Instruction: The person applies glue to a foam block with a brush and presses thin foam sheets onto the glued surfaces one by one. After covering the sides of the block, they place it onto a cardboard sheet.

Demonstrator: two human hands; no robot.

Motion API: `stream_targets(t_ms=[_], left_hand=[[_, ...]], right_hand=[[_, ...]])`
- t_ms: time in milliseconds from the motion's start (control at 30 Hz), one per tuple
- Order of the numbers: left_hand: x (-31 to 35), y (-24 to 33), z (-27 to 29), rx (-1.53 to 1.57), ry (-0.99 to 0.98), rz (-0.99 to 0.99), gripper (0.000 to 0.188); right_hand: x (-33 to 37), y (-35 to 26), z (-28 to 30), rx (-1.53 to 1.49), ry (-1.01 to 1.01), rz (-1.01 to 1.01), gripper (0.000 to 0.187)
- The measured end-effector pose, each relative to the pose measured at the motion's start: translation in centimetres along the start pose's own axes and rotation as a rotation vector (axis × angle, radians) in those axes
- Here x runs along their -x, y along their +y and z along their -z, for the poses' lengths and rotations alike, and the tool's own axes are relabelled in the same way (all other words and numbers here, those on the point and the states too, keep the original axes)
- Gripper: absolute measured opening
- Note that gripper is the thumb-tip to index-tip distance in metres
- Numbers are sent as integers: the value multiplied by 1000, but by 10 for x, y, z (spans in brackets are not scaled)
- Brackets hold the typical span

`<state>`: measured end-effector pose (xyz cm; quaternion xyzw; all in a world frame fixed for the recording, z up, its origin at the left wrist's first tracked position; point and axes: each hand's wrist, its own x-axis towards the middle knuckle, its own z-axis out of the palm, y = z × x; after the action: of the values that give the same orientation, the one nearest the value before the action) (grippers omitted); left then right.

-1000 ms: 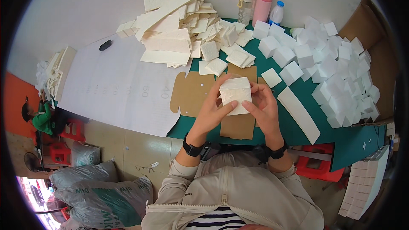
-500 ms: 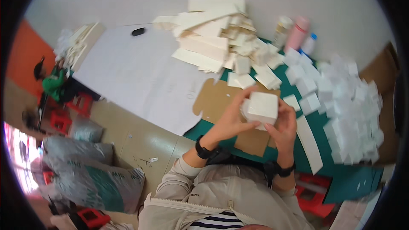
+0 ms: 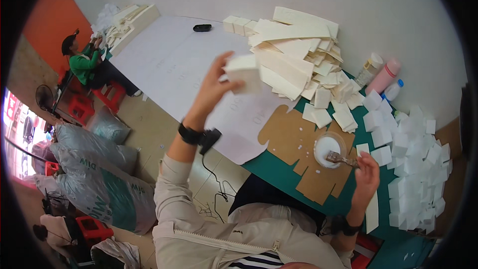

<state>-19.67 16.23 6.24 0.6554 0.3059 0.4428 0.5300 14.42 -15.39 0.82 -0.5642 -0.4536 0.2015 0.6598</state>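
Note:
Raised over the white sheet, my left hand is closed around a small cream box, its thumb and fingers on opposite sides. My right hand has its fingertips at the handle end of a brush. The bristles rest in a clear round tub of white paste. Beneath the tub lies a brown cardboard piece dotted with white drops. A long cream strip lies beside my right hand, partly hidden by it.
Cream foam-like strips are piled at the back, white cubes at the right. A pink bottle stands by the wall. Three cream boxes and a black object sit far back. A person in green sits far left, beyond stuffed bags.
Both hands held the box together before; now the left hand has carried it up and left alone. The right hand has moved right to the brush. The tub, hidden earlier, now shows.

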Motion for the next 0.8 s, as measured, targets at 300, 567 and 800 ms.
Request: stream_targets(t_ms=[300,567,800], left_hand=[[-96,-94,137,-124,476,292,87],[-193,-168,163,-84,615,240,92],[-274,-206,175,-161,793,143,89]], right_hand=[[20,0,35,244,233,-141,19],[22,-25,48,521,469,-111,14],[18,-50,38,738,699,-136,24]])
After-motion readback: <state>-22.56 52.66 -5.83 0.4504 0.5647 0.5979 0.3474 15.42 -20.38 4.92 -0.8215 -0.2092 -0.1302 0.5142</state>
